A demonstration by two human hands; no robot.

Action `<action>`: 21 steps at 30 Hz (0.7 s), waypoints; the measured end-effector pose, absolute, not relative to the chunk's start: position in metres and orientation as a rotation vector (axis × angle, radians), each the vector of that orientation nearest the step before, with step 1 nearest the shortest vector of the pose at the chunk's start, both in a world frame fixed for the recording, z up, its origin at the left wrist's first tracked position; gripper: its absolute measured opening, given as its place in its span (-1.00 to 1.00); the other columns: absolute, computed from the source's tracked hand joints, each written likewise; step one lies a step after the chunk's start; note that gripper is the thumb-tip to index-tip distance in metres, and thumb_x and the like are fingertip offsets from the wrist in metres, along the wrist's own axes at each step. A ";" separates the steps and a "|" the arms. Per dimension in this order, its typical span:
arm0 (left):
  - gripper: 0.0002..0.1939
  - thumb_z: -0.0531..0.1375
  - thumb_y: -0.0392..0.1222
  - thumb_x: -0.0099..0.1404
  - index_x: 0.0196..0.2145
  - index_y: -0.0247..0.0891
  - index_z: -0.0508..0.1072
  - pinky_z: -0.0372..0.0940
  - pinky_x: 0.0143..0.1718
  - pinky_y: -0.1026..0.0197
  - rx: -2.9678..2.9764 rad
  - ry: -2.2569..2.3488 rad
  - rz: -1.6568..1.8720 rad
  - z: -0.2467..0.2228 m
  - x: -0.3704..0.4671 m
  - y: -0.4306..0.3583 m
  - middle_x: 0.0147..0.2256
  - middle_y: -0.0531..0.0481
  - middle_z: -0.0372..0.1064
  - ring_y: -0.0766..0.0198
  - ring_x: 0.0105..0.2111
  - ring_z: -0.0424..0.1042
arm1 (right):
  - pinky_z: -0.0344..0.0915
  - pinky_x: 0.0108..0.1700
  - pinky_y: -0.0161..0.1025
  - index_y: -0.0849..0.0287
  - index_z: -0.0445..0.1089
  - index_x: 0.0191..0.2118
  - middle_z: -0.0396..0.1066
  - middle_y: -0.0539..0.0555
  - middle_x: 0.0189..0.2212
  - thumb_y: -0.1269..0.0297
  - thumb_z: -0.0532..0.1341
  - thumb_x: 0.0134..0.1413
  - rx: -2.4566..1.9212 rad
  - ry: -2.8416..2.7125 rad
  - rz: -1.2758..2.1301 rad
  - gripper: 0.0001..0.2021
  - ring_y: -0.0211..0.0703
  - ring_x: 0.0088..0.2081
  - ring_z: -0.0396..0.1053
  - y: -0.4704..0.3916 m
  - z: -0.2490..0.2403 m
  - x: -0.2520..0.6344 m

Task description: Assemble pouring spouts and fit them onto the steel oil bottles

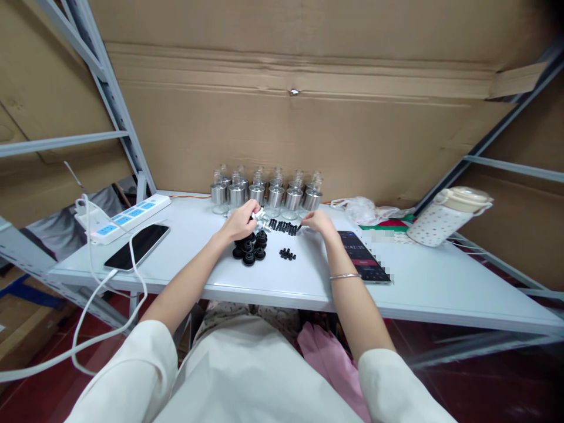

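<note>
Black flanged parts (249,254) sit in a tight cluster on the white surface (308,276), just on the near side of the left hand (240,223). That hand's fingers curl inward beside some pale, shiny fittings (261,217); its grip is partly hidden by the hand itself, so I cannot tell whether a piece is held. Facing it, the right hand (319,223) has its grip pressed together at the tips, pinching a slim black piece (299,227) at the right end of a row of short black tubes (283,227). Nearer the person lies a small heap of black bits (288,254), apart from both hands. Behind everything, glass bottles with metal bands (275,195) stand upright in two rows before a cardboard panel (308,129). Well to the left, a dark-screened phone (138,247) rests near a white power strip (132,218). A lit phone (361,255) lies just beside the right forearm, which wears a bracelet (346,276); farther right are a crumpled plastic bag (362,210) and a tilted, spotted jug (445,218).
</note>
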State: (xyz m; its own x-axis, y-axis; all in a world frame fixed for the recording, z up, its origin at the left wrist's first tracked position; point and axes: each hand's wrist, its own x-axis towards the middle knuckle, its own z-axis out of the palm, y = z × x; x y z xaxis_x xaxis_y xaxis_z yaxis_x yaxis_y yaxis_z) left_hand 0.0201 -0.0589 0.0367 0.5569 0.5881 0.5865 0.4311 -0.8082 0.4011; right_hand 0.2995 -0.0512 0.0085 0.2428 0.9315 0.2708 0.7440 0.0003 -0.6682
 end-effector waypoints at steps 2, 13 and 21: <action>-0.81 -0.06 -0.38 -0.01 -0.40 -0.19 0.03 0.09 -0.33 0.24 2.576 0.857 1.088 0.036 0.021 -0.058 -0.41 0.04 0.11 0.27 -0.43 0.12 | 0.15 -0.52 -0.32 0.20 0.30 -0.70 0.26 -0.04 -0.77 0.45 0.25 -0.37 -1.762 -1.429 0.435 -0.89 -0.31 -0.65 0.21 -0.057 0.019 0.292; -0.80 -0.07 -0.39 -0.01 -0.37 -0.22 0.13 0.11 -0.33 0.25 2.586 0.835 1.092 0.034 0.024 -0.058 -0.42 0.04 0.17 0.29 -0.44 0.16 | 0.21 -0.45 -0.37 0.22 0.44 -0.42 0.37 -0.07 -0.61 0.19 0.42 -0.39 -0.941 -1.290 1.089 -0.69 -0.39 -0.54 0.25 -0.078 0.037 0.214; -0.78 -0.03 -0.40 -0.04 -0.37 -0.24 0.18 0.07 -0.42 0.28 2.621 0.836 1.005 0.032 0.024 -0.059 -0.46 0.08 0.16 0.34 -0.50 0.12 | 0.28 -0.39 -0.31 0.21 0.43 -0.45 0.40 -0.05 -0.59 0.20 0.43 -0.38 -0.921 -1.305 1.143 -0.71 -0.35 -0.53 0.29 -0.081 0.032 0.206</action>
State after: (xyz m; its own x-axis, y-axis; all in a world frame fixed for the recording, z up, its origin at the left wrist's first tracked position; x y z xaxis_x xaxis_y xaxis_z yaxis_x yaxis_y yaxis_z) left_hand 0.0245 -0.0590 0.0318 0.6060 0.5779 0.5467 0.4329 -0.8161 0.3828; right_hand 0.2059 -0.0810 0.0320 -0.0795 0.9685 0.2361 -0.1067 0.2272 -0.9680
